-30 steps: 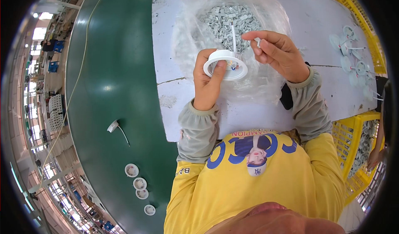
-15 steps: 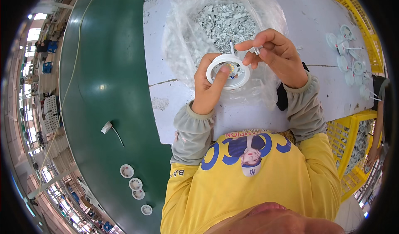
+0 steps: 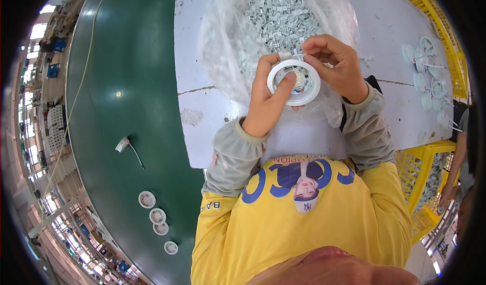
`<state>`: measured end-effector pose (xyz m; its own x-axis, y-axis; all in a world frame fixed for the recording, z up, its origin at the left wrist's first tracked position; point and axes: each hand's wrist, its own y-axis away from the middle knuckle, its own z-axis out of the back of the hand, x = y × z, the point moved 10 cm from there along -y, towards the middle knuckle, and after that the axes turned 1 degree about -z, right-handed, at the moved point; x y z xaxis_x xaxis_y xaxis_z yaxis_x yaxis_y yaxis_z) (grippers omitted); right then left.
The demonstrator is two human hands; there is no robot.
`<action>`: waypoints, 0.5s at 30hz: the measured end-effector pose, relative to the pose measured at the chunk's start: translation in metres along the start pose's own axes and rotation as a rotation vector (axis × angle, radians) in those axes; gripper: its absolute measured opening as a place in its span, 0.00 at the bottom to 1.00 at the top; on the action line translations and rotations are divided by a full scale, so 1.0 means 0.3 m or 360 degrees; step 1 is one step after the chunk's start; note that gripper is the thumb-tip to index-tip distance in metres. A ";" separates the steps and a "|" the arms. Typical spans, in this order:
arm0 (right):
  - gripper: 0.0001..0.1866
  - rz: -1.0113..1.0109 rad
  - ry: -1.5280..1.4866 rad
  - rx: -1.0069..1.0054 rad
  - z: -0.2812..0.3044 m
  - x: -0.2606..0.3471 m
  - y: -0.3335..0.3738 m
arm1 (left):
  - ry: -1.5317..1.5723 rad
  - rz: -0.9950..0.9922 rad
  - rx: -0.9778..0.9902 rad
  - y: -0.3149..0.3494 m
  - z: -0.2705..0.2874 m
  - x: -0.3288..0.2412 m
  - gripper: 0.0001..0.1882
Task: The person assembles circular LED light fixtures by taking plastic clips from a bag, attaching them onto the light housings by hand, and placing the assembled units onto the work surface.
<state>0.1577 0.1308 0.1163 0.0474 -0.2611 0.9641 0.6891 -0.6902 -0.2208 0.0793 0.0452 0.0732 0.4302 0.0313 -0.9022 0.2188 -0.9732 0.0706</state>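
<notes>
My left hand [image 3: 267, 98] grips a round white lamp housing [image 3: 314, 86], its thumb pressed inside on a board with small yellow chips. At the housing's far edge, my right hand [image 3: 341, 71] pinches a small pale clip [image 3: 298, 56] between thumb and index finger, close to my left fingertips. The fingers hide part of the clip, so I cannot tell how it sits on the housing. Just beyond both hands, a clear plastic bag [image 3: 223, 57] lies spread open, full of small grey-white clips [image 3: 281, 19].
On the green surface [image 3: 121, 67] at left lie a white lamp part with a cable [image 3: 123, 143] and several round housings [image 3: 147, 199]. Several corded lamp parts [image 3: 420, 82] rest on the white table's [image 3: 385, 27] right side. Yellow crates [image 3: 422, 166] and another person's arm [image 3: 454, 173] are further right.
The right hand has brought the small clip down to the housing's far edge. The left hand and housing have shifted slightly right.
</notes>
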 end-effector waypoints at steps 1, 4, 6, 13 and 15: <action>0.07 -0.0010 0.0001 0.0013 0.004 -0.002 -0.001 | 0.0030 0.0004 -0.0017 0.001 -0.004 -0.004 0.15; 0.07 -0.0043 0.0118 0.0214 -0.008 -0.018 0.003 | 0.0055 0.0057 0.0017 0.003 -0.010 0.008 0.16; 0.06 -0.0043 0.0087 0.0344 -0.029 -0.021 0.009 | 0.0049 0.0104 0.0067 0.006 -0.021 0.022 0.17; 0.06 -0.0112 -0.0164 0.0391 -0.041 -0.046 0.013 | -0.0205 0.0110 -0.0079 0.009 0.003 0.031 0.15; 0.06 -0.0063 -0.0110 0.0346 -0.034 -0.042 0.015 | -0.0201 0.0100 -0.0094 0.011 0.004 0.030 0.14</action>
<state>0.1530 0.1242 0.1016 0.0615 -0.1850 0.9808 0.8306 -0.5355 -0.1531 0.0828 0.0421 0.0649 0.3321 -0.0617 -0.9412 0.2476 -0.9572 0.1501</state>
